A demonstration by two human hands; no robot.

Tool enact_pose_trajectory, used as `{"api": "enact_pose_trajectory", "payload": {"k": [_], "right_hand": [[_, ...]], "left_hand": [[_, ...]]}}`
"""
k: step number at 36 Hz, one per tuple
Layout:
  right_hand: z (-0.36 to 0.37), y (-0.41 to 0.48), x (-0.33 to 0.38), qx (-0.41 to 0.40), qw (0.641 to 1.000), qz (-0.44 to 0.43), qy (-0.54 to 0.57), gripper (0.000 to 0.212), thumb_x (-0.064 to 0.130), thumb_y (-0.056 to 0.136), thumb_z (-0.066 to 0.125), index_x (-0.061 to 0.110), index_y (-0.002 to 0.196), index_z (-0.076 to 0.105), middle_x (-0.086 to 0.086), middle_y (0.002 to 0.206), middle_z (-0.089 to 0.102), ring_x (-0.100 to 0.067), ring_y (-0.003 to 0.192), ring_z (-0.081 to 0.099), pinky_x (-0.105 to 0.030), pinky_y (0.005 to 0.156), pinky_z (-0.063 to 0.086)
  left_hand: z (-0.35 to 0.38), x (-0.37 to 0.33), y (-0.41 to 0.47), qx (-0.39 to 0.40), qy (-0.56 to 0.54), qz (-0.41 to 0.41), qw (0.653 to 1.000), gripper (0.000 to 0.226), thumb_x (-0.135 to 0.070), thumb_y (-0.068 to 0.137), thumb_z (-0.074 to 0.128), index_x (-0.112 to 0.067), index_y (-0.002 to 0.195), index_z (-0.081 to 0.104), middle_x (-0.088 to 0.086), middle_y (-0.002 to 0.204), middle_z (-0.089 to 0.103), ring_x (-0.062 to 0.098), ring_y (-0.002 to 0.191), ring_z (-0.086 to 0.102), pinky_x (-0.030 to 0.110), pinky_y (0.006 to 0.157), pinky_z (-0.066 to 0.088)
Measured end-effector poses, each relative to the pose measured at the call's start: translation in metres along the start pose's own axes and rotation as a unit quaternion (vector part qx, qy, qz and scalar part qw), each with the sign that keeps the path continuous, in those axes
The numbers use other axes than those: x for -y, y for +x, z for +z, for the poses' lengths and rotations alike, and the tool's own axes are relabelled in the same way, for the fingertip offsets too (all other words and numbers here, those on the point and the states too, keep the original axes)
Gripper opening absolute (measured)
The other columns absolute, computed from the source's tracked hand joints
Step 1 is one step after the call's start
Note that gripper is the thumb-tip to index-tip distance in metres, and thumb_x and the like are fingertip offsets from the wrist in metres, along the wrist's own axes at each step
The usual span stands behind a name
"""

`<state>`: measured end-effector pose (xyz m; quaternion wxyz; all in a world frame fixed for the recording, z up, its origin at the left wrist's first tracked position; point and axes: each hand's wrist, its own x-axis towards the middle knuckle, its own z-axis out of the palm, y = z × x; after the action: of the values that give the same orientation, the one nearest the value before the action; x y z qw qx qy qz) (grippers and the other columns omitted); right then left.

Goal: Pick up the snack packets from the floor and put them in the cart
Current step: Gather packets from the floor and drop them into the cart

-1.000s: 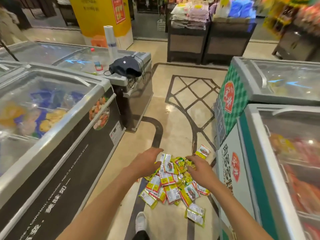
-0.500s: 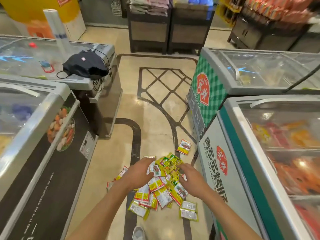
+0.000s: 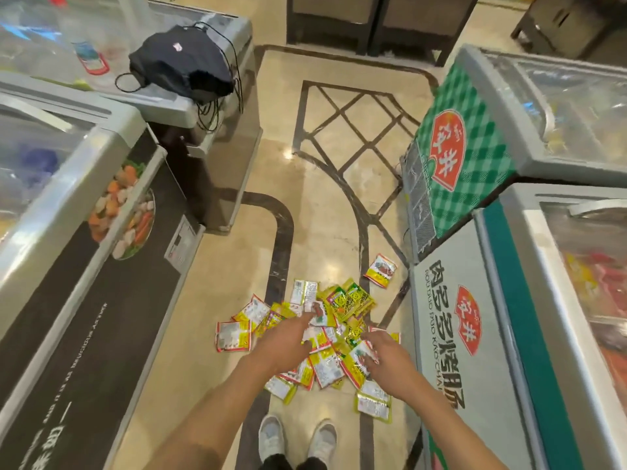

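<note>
Shop floor (image 3: 325, 212) between freezers (image 3: 101, 205). Left hand (image 3: 288, 344) and right hand (image 3: 385, 354), grips apart and empty, had dropped closer onto snack packets (image 3: 353, 298) heaped low centre frame. Gathering looked imminent; cart unseen.

Glossy beige floor (image 3: 322, 228), dark inlay lines; snack packets (image 3: 327, 366) heaped mid-aisle, one stray packet (image 3: 380, 275) near white freezer (image 3: 475, 334).
</note>
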<state>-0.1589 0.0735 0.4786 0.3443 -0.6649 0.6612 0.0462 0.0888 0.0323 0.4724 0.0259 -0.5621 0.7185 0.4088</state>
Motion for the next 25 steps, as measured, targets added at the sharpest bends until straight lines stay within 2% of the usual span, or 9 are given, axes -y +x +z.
{"api": "enact_pose_trajectory", "payload": {"k": [4, 8, 11, 13, 18, 21, 23, 25], "right_hand": [[0.027, 0.039, -0.016, 0.026, 1.0, 0.003, 0.003, 0.046, 0.025, 0.093, 0.052, 0.022, 0.139, 0.044, -0.001, 0.139, 0.045, -0.02, 0.128, 0.044, -0.03, 0.101, 0.037], [0.075, 0.087, -0.042, 0.047, 0.998, 0.026, 0.019, 0.048, 0.023, 0.09, 0.052, 0.021, 0.138, 0.046, -0.003, 0.138, 0.047, -0.02, 0.127, 0.046, -0.032, 0.103, 0.038], [0.129, 0.135, -0.072, 0.067, 0.997, 0.043, 0.024, 0.048, 0.029, 0.088, 0.05, 0.024, 0.136, 0.046, -0.001, 0.14, 0.046, -0.021, 0.127, 0.047, -0.039, 0.105, 0.039], [0.168, 0.171, -0.095, 0.08, 0.995, 0.053, 0.024, 0.049, 0.032, 0.087, 0.049, 0.026, 0.135, 0.047, -0.001, 0.141, 0.045, -0.021, 0.126, 0.048, -0.041, 0.103, 0.042], [0.266, 0.262, -0.143, 0.099, 0.993, 0.054, 0.032, 0.046, 0.024, 0.089, 0.049, 0.015, 0.133, 0.051, -0.008, 0.136, 0.05, -0.025, 0.124, 0.048, -0.039, 0.102, 0.043], [0.324, 0.312, -0.172, 0.111, 0.991, 0.068, 0.022, 0.042, 0.023, 0.088, 0.049, 0.013, 0.129, 0.052, -0.01, 0.129, 0.053, -0.026, 0.116, 0.052, -0.037, 0.094, 0.047], [0.359, 0.339, -0.189, 0.109, 0.991, 0.08, 0.01, 0.039, 0.023, 0.088, 0.05, 0.011, 0.125, 0.052, -0.012, 0.122, 0.057, -0.028, 0.111, 0.055, -0.035, 0.089, 0.048], [0.392, 0.361, -0.206, 0.108, 0.989, 0.099, 0.011, 0.04, 0.025, 0.089, 0.05, 0.01, 0.126, 0.05, -0.013, 0.119, 0.058, -0.029, 0.108, 0.057, -0.035, 0.085, 0.048]], "left_hand": [[0.034, 0.029, 0.033, 0.006, -0.004, -0.028, 1.0, 0.064, -0.035, 0.09, 0.049, -0.03, 0.15, 0.03, 0.005, 0.142, 0.052, 0.026, 0.128, 0.05, 0.043, 0.1, 0.047], [0.084, 0.066, 0.078, 0.014, -0.008, -0.051, 0.999, 0.061, -0.028, 0.094, 0.054, -0.024, 0.151, 0.034, 0.004, 0.146, 0.048, 0.021, 0.134, 0.046, 0.034, 0.105, 0.042], [0.132, 0.099, 0.118, 0.021, -0.011, -0.066, 0.998, 0.06, -0.025, 0.094, 0.054, -0.026, 0.151, 0.034, 0.003, 0.144, 0.049, 0.019, 0.132, 0.046, 0.033, 0.102, 0.044], [0.168, 0.123, 0.149, 0.032, -0.005, -0.072, 0.997, 0.06, -0.027, 0.093, 0.052, -0.028, 0.15, 0.034, 0.004, 0.143, 0.05, 0.022, 0.131, 0.047, 0.039, 0.102, 0.045], [0.26, 0.185, 0.232, 0.054, 0.004, -0.091, 0.994, 0.058, -0.025, 0.09, 0.053, -0.024, 0.146, 0.038, 0.006, 0.142, 0.049, 0.026, 0.129, 0.049, 0.039, 0.101, 0.046], [0.313, 0.225, 0.279, 0.052, 0.018, -0.108, 0.993, 0.054, -0.023, 0.088, 0.057, -0.02, 0.14, 0.044, 0.009, 0.132, 0.054, 0.028, 0.12, 0.054, 0.041, 0.093, 0.051], [0.345, 0.25, 0.305, 0.05, 0.029, -0.127, 0.99, 0.052, -0.024, 0.087, 0.058, -0.018, 0.136, 0.045, 0.009, 0.127, 0.054, 0.029, 0.117, 0.055, 0.044, 0.092, 0.052], [0.374, 0.274, 0.325, 0.037, 0.033, -0.163, 0.985, 0.053, -0.026, 0.088, 0.058, -0.016, 0.137, 0.043, 0.01, 0.13, 0.052, 0.029, 0.119, 0.055, 0.042, 0.093, 0.051]]}}
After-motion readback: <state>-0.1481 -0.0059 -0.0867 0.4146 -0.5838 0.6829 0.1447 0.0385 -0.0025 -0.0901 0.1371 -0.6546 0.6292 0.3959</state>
